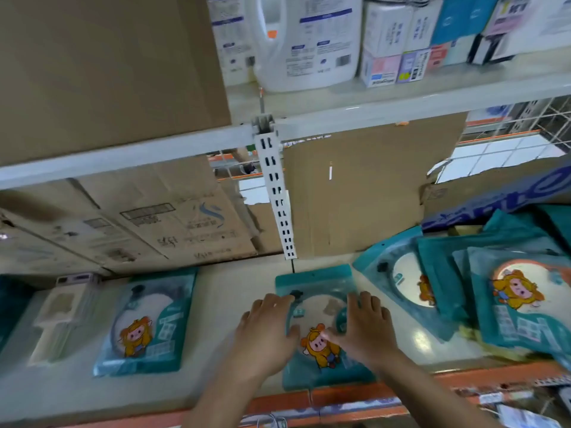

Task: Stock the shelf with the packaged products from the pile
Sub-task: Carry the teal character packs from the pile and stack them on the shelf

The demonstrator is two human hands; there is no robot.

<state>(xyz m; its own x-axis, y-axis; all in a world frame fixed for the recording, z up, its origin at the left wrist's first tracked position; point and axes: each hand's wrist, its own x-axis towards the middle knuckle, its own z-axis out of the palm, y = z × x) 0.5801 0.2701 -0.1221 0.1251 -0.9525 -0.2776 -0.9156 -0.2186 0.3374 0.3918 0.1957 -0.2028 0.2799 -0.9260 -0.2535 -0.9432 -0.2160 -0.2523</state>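
At the bottom middle of the frame, my left hand (265, 329) and my right hand (366, 329) lie on one teal package (312, 278), fingers spread and relaxed, pressing it flat, not gripping. It rests on the pale shelf (234, 304) with an orange front edge (278, 403). A second package (148, 322) lies at the left, and the pile (509, 298) at the right. Behind stand cardboard boxes (139, 223) and a white slotted post (276, 196). At the top, a white jug (309, 41) stands on the upper shelf (401, 112).
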